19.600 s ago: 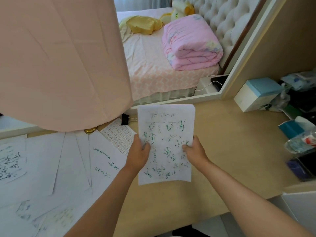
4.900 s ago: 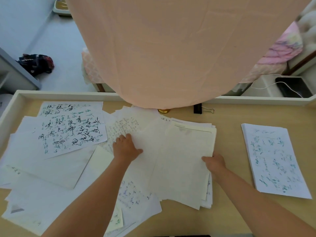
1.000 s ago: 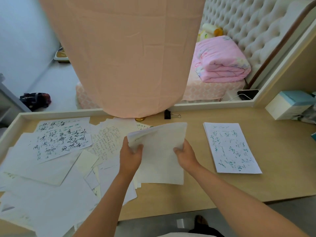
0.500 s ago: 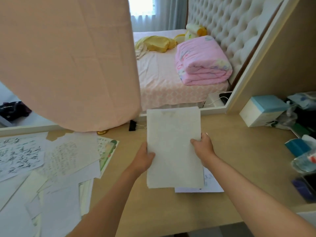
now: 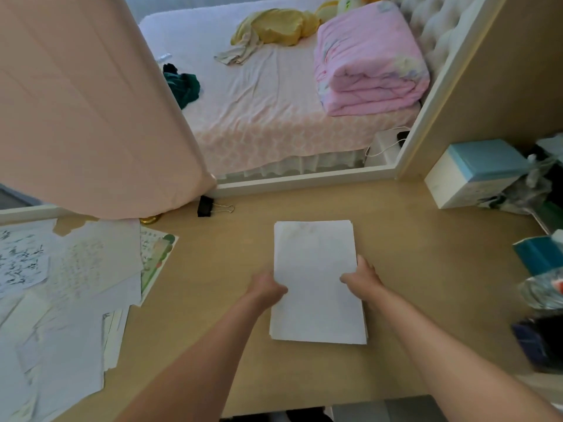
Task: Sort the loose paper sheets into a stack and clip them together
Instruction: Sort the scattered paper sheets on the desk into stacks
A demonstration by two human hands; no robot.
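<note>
ok so the batch of sheets point(image 5: 316, 281) isn't up in the air anymore, it's flat on the tabletop point(image 5: 432, 269) now, left hand point(image 5: 268, 288) and right hand point(image 5: 362, 279) lowered with it

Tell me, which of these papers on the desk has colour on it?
The sheet with the green printed edge, poking out from under the loose sheets on the left. Those are white with handwriting, and the neat stack in the middle shows a blank white top.
</note>
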